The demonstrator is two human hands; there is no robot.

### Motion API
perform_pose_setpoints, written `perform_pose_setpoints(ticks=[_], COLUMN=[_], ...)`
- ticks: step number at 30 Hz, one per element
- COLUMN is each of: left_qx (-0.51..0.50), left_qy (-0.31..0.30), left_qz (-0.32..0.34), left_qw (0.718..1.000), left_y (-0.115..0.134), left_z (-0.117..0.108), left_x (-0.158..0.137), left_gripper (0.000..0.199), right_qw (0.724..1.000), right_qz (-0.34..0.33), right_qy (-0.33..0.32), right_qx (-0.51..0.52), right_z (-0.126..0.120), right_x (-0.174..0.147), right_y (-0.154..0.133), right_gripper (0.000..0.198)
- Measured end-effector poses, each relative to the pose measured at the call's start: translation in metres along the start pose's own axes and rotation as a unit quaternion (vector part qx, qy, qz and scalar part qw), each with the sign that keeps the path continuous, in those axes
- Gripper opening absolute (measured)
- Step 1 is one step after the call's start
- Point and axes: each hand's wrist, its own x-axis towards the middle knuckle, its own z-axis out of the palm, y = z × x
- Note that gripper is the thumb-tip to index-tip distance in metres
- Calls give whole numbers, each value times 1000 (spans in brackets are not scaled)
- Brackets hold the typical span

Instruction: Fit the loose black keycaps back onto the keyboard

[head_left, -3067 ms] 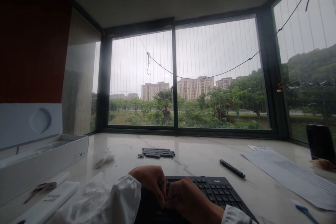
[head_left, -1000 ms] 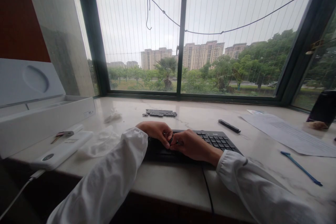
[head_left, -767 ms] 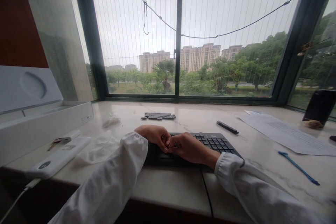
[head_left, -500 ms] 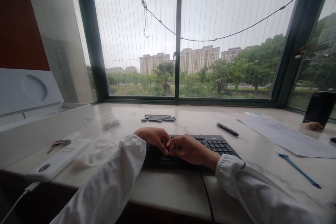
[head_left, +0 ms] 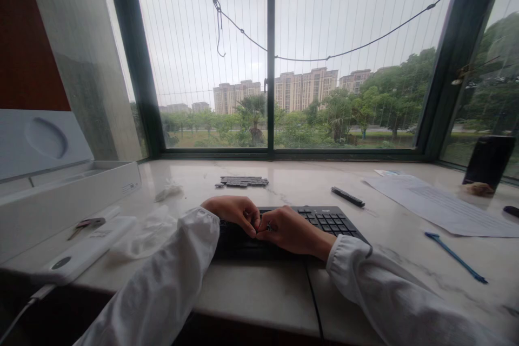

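Note:
A black keyboard [head_left: 334, 223] lies on the marble-patterned sill before me, and both my hands are over its left and middle part. My left hand [head_left: 235, 213] is closed, its fingertips pinched together. Against it presses my right hand [head_left: 286, 230], also closed, with a ring on one finger. Whatever sits between the fingertips is too small and hidden to name. Beyond the hands, several grey-black keycaps [head_left: 242, 181] are laid out in rows. Much of the keyboard is covered by my hands and wrists.
Left are a white box [head_left: 121, 179], a white power bank [head_left: 91, 244] with a cable, a key [head_left: 86, 225] and crumpled clear plastic [head_left: 141, 235]. Right are a slim black bar [head_left: 347, 197], a blue stick-like tool [head_left: 456, 257], paper [head_left: 440, 206] and a dark upright object [head_left: 488, 165].
The view has shifted slightly, so everything sits a little further left. My hands stay pinched together over the keyboard, with only slight finger movement.

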Motion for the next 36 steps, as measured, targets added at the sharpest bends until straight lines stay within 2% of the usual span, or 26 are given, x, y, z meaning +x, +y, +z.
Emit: perform_pose_setpoints(ticks=[6, 15, 23, 36], left_qx=[34, 47, 46, 49], left_qy=[31, 34, 31, 30], left_qz=[-19, -25, -51, -43], left_qw=[999, 998, 997, 997], left_y=[2, 5, 8, 14], left_z=[-1, 0, 1, 1], left_x=[-3, -5, -5, -9], left_gripper=[43, 39, 44, 37], right_qw=[999, 999, 999, 999], right_qz=[1, -2, 0, 10], right_qy=[12, 17, 17, 26], right_qx=[-34, -43, -30, -26], right_z=[0, 0, 1, 2], right_x=[0, 1, 1, 2], right_y=[-1, 0, 2, 2], right_gripper=[17, 16, 17, 16])
